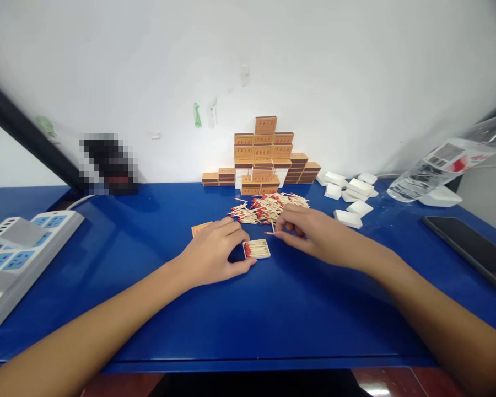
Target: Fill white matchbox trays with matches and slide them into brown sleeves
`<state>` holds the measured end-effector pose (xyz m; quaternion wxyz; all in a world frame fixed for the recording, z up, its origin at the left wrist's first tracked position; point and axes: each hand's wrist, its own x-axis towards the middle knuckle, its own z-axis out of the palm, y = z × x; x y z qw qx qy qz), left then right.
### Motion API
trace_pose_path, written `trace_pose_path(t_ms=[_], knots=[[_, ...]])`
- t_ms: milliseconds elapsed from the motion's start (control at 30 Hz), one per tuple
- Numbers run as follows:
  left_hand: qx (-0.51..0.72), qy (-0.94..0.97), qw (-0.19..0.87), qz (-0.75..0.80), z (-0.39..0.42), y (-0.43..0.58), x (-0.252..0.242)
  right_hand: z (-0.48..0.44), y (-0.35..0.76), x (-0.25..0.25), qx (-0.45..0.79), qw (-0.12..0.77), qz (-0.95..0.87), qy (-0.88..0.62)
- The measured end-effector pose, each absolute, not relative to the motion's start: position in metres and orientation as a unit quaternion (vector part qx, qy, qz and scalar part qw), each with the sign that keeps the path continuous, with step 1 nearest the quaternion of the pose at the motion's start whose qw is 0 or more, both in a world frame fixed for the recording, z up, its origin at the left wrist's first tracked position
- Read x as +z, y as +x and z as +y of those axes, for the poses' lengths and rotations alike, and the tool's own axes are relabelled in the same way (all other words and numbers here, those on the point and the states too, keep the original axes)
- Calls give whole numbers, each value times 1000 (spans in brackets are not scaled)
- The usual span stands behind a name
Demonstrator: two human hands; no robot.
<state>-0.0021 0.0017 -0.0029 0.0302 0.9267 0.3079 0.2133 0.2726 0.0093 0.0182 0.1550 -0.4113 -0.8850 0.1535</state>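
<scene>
My left hand (220,252) grips a small white matchbox tray (266,255) at its left end, thumb at the near side and fingers at the far side. Red-headed matches (255,248) lie side by side in the tray. Just right of it, my right hand (300,229) pinches a match (269,232) whose red head points left. Behind both hands a loose heap of matches (275,208) spreads on the blue table. An orange matchbox sleeve (199,227) lies partly hidden behind my left hand.
Stacked orange matchboxes (263,151) stand against the wall behind the heap. Several white trays (357,190) lie at the right, near a tilted plastic bottle (430,171) and a black phone (471,248). A power strip (28,253) occupies the left side of the blue table (248,325).
</scene>
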Motion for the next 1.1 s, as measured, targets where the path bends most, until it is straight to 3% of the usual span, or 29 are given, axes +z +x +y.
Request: trace_pose_path(t_ms=[333,800,1100], knots=[[204,930,16,306,2,-1,-3,-18,243,10,142,121,-905,-382],[206,928,23,309,2,-2,-2,-16,246,18,170,145,-901,-372],[215,926,41,307,2,-4,-3,16,287,19,34,207,-870,-446]])
